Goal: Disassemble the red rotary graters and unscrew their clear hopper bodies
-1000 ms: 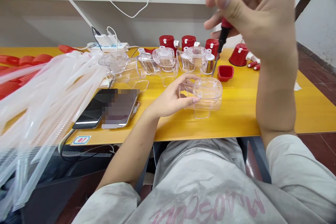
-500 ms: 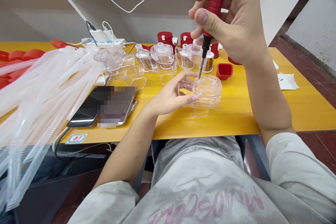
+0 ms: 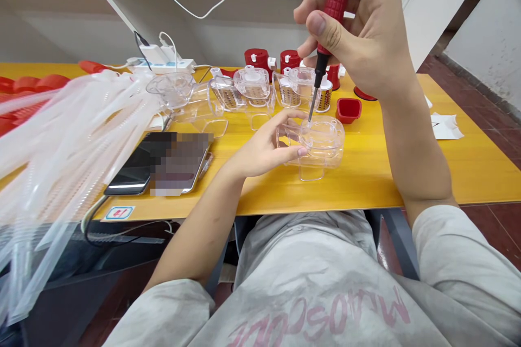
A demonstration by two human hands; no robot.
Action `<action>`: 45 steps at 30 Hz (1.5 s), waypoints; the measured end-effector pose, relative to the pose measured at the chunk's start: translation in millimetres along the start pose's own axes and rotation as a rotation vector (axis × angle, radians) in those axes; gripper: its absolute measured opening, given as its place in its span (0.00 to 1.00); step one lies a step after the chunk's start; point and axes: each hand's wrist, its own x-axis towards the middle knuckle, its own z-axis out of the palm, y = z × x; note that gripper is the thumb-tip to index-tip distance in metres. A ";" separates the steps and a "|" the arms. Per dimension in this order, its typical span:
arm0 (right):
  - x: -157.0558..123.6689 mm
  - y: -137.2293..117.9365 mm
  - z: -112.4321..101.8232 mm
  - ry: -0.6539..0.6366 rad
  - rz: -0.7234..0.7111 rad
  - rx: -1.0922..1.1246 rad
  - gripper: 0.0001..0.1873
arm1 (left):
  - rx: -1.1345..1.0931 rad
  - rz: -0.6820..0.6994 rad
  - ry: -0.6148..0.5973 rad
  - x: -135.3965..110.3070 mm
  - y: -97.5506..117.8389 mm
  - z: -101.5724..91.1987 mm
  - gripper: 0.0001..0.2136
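Observation:
My left hand (image 3: 271, 146) grips the left side of a clear plastic housing (image 3: 323, 143), with the thumb in front and the fingers behind. The housing rests on the yellow table near its front edge. Above it, my right hand (image 3: 354, 27) holds a screwdriver (image 3: 334, 8) by its red and black handle, thumb against one side and fingers loosely curled round. The shaft slants down to the left, and its tip meets the top of the housing at the left. Whether a screw sits under the tip is too small to tell.
Behind the housing stand more clear housings (image 3: 195, 103), perforated drums (image 3: 324, 96) and red parts (image 3: 257, 59). A small red cup (image 3: 348, 110) is to the right. Two phones (image 3: 136, 165) and a heap of clear plastic strips (image 3: 77, 141) lie left. A power strip (image 3: 175, 66) sits at the back.
The fingers of my right hand have shifted slightly on the screwdriver handle. The housing and my left hand stay where they were.

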 end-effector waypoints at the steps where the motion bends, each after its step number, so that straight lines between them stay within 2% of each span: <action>1: 0.2 1.4 -0.2 -0.008 -0.020 0.013 0.16 | -0.001 0.002 -0.001 0.0 -0.2 0.0 0.39; 8: 7.5 18.0 2.2 -0.020 -0.235 0.148 0.28 | 0.026 0.011 -0.005 0.0 -0.2 -0.1 0.38; 11: 7.3 15.8 1.2 0.003 -0.207 0.120 0.23 | 0.024 0.016 -0.008 0.3 -0.4 -0.4 0.39; 15: 3.2 5.3 -5.7 0.041 -0.140 -0.018 0.11 | 0.045 0.036 0.001 0.8 -0.9 -0.9 0.38; 19: -1.5 -5.7 -22.4 0.136 -0.182 -0.115 0.07 | 0.060 0.043 -0.006 1.1 -0.6 -1.2 0.38; 23: -2.2 -5.3 -56.9 0.238 -0.189 -0.296 0.11 | 0.065 0.051 -0.012 1.4 0.0 -1.4 0.38; 25: 1.4 8.1 -76.4 0.245 -0.139 -0.344 0.17 | 0.064 0.051 -0.014 1.5 0.1 -1.4 0.39; 28: 8.9 46.0 -96.8 0.236 0.026 -0.364 0.23 | 0.057 0.052 -0.014 1.6 0.4 -1.2 0.38; 31: 13.0 88.3 -103.1 0.149 0.200 -0.402 0.21 | 0.054 0.049 -0.012 1.7 0.9 -0.8 0.38; 34: 11.9 114.6 -102.7 0.115 0.296 -0.435 0.20 | 0.066 0.043 -0.016 1.7 2.1 -0.5 0.38; 36: 10.3 121.3 -102.2 0.117 0.315 -0.437 0.20 | 0.068 0.037 -0.013 1.5 3.1 -0.3 0.38; 41: 7.5 123.3 -101.3 0.108 0.359 -0.418 0.31 | 0.082 0.035 -0.017 1.3 4.9 -0.5 0.38; 45: 4.8 124.3 -100.6 0.087 0.379 -0.427 0.28 | 0.115 0.033 -0.015 1.5 4.2 -1.0 0.39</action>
